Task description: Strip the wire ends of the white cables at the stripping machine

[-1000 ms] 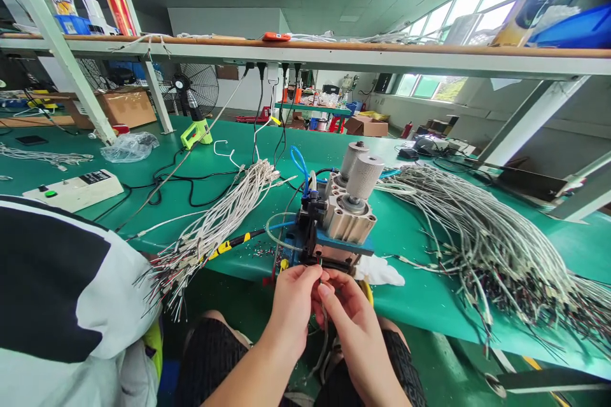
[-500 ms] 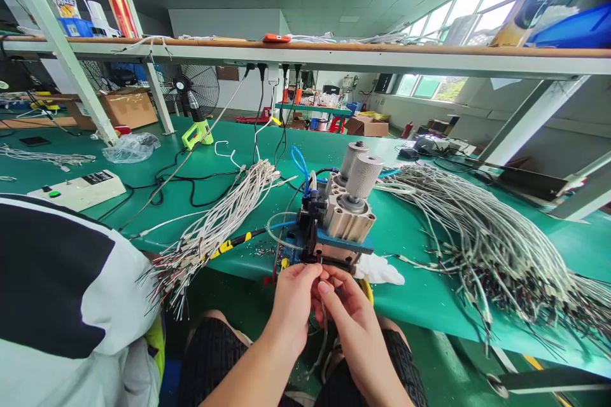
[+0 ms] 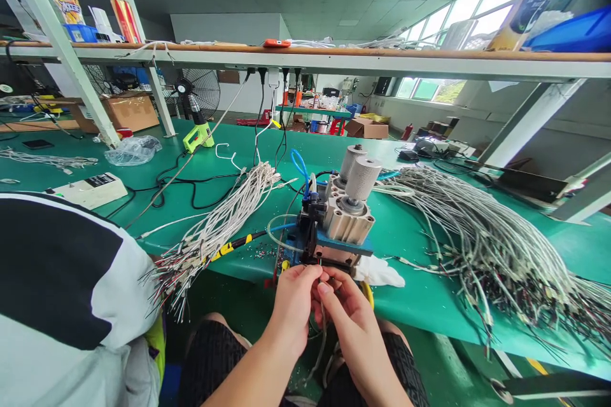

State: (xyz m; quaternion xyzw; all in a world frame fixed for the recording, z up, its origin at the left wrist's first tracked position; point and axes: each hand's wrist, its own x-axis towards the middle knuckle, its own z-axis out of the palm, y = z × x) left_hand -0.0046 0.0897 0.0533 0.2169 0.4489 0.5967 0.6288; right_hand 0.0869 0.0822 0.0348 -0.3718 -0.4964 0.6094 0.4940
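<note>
My left hand (image 3: 292, 305) and my right hand (image 3: 348, 318) meet just below the front of a small pneumatic machine (image 3: 337, 222) on the green bench (image 3: 410, 292). Both pinch the end of one grey cable (image 3: 321, 346), whose thin coloured wires point up into the machine's jaws. The rest of the cable hangs down between my knees. The machine has a blue base, a metal cylinder block and two knurled silver knobs (image 3: 361, 177).
A bundle of grey cables (image 3: 217, 222) lies left of the machine, a far bigger heap (image 3: 487, 235) on the right. A white rag (image 3: 379, 272) sits by the machine. A person's white-and-black shoulder (image 3: 67, 292) fills the lower left. Control box (image 3: 88, 189), glue gun (image 3: 196, 133), fan (image 3: 196, 90) stand behind.
The camera has tipped slightly, so the bench sits a little lower in view. Both hands stay pinched on the cable at the machine's front.
</note>
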